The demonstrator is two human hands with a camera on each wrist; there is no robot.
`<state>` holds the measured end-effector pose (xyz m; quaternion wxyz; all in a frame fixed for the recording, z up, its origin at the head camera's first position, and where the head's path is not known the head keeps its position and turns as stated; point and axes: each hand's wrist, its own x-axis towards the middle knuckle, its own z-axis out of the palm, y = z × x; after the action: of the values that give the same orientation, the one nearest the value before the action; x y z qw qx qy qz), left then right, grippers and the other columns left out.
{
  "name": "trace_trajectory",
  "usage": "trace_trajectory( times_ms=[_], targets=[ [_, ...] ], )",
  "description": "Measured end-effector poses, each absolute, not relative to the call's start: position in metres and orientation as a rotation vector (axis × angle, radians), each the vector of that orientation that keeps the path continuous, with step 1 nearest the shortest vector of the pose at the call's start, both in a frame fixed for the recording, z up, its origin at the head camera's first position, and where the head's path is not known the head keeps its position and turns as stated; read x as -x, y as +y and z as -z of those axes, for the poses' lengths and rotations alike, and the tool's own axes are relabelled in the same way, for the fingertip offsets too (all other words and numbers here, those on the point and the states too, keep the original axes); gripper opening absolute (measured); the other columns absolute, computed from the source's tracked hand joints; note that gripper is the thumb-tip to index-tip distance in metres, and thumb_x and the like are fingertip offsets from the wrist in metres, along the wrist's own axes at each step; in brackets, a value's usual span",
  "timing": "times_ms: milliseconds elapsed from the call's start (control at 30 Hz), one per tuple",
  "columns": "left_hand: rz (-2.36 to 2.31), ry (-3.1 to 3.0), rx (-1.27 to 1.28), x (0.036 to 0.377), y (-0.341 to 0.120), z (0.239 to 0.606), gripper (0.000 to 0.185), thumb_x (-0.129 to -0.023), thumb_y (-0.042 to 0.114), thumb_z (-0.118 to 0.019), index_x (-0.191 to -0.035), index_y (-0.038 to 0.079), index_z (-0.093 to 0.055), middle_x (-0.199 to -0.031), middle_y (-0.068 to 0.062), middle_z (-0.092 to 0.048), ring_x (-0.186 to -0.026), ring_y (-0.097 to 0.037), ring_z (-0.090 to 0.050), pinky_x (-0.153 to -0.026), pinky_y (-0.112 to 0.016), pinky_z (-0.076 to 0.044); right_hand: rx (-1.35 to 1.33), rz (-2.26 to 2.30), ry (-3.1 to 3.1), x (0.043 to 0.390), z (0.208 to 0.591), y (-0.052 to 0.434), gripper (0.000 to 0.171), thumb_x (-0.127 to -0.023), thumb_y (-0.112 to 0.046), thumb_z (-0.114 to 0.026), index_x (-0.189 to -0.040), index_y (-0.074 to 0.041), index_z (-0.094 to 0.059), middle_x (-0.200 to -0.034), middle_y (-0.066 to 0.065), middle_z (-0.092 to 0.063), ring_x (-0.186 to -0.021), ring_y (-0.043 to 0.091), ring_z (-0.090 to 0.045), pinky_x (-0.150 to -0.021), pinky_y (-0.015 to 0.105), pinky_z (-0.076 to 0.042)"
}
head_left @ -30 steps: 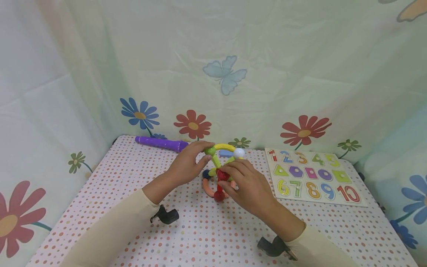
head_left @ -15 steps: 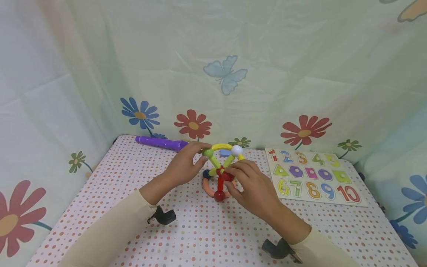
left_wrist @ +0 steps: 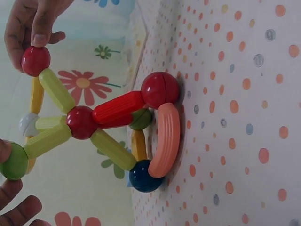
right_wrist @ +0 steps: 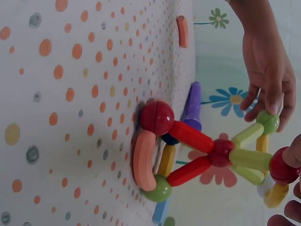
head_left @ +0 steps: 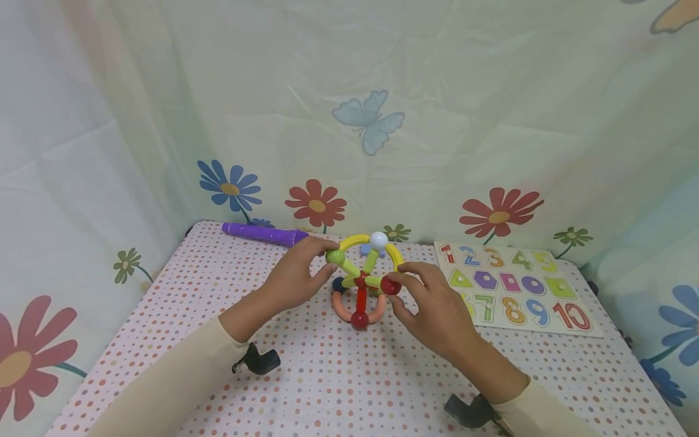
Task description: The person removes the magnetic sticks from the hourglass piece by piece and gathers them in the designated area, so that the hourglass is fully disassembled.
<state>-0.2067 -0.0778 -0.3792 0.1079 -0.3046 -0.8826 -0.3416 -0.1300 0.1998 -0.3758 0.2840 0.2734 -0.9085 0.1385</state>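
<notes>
A ball-and-rod building toy stands on the table. Its lower ring joins a red ball (head_left: pixel 359 320), a dark blue ball (left_wrist: pixel 146 176) and curved orange rods (left_wrist: pixel 167 141). Straight rods rise to a central red ball (left_wrist: pixel 81 122) and fan out above it. My left hand (head_left: pixel 297 276) pinches the light green ball (head_left: pixel 335 257) at the upper left. At the upper right, my right hand (head_left: pixel 437 309) pinches another red ball (right_wrist: pixel 283 165) between thumb and fingers. The white ball (head_left: pixel 378 241) sits at the top back, linked by curved yellow rods (head_left: pixel 355 241).
A purple stick (head_left: pixel 262 234) lies at the back left. Behind the toy is a light blue block (head_left: pixel 372 250). The number puzzle board (head_left: pixel 594 331) rests to the right. An orange rod (right_wrist: pixel 183 32) shows in the right wrist view. Floral curtains (head_left: pixel 246 91) surround the dotted tabletop (head_left: pixel 327 388).
My right hand has moved right with the red ball, while my left has shifted slightly left with the green ball. The toy's upper ring has turned, bringing the white ball leftward.
</notes>
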Motion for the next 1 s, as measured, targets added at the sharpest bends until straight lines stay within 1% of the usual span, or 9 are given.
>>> trace_trajectory(
  times_ms=[100, 200, 333, 500, 767, 1000],
  targets=[
    [1.009, -2.603, 0.886, 0.203, -0.079, 0.380, 0.038, -0.096, 0.016, -0.074, -0.132, 0.010, -0.062, -0.121, -0.002, -0.062, -0.115, -0.023, -0.061, -0.098, -0.037, -0.052, -0.690, -0.377, -2.449, 0.129, 0.377, 0.203, 0.050, -0.077, -0.013, -0.089, -0.121, -0.009, -0.067, -0.125, 0.012, -0.057, -0.116, 0.030, -0.056, -0.063, 0.037, -0.060],
    [1.006, -2.611, 0.877, 0.199, -0.080, 0.380, 0.038, -0.096, 0.017, -0.075, -0.131, 0.010, -0.063, -0.119, -0.001, -0.062, -0.114, -0.023, -0.061, -0.098, -0.038, -0.052, -0.637, -0.375, -2.488, 0.129, 0.378, 0.206, 0.052, -0.078, -0.012, -0.089, -0.124, -0.009, -0.066, -0.123, 0.012, -0.058, -0.113, 0.029, -0.058, -0.065, 0.038, -0.060],
    [1.001, -2.629, 0.866, 0.194, -0.081, 0.380, 0.038, -0.096, 0.019, -0.075, -0.131, 0.011, -0.062, -0.119, 0.000, -0.062, -0.114, -0.022, -0.062, -0.097, -0.038, -0.053, -0.554, -0.389, -2.558, 0.129, 0.378, 0.208, 0.052, -0.081, -0.012, -0.087, -0.128, -0.009, -0.064, -0.124, 0.013, -0.059, -0.113, 0.030, -0.060, -0.070, 0.041, -0.061],
    [0.985, -2.636, 0.855, 0.189, -0.082, 0.382, 0.039, -0.095, 0.020, -0.076, -0.131, 0.011, -0.062, -0.120, 0.001, -0.062, -0.113, -0.018, -0.060, -0.096, -0.037, -0.053, -0.478, -0.428, -2.617, 0.133, 0.378, 0.211, 0.050, -0.086, -0.011, -0.083, -0.131, -0.009, -0.061, -0.126, 0.014, -0.061, -0.114, 0.032, -0.063, -0.070, 0.044, -0.061],
    [0.998, -2.635, 0.860, 0.181, -0.084, 0.386, 0.038, -0.094, 0.019, -0.078, -0.128, 0.012, -0.062, -0.118, 0.002, -0.061, -0.111, -0.015, -0.059, -0.096, -0.036, -0.052, -0.417, -0.496, -2.652, 0.140, 0.378, 0.211, 0.048, -0.089, -0.011, -0.080, -0.132, -0.005, -0.058, -0.124, 0.015, -0.063, -0.109, 0.032, -0.065, -0.073, 0.045, -0.061],
    [1.001, -2.660, 0.851, 0.175, -0.087, 0.388, 0.039, -0.093, 0.018, -0.079, -0.127, 0.012, -0.062, -0.118, 0.003, -0.062, -0.111, -0.014, -0.059, -0.096, -0.035, -0.052, -0.417, -0.546, -2.634, 0.147, 0.379, 0.210, 0.049, -0.090, -0.009, -0.079, -0.133, -0.002, -0.057, -0.126, 0.017, -0.062, -0.110, 0.033, -0.065, -0.078, 0.047, -0.060]
  ],
)
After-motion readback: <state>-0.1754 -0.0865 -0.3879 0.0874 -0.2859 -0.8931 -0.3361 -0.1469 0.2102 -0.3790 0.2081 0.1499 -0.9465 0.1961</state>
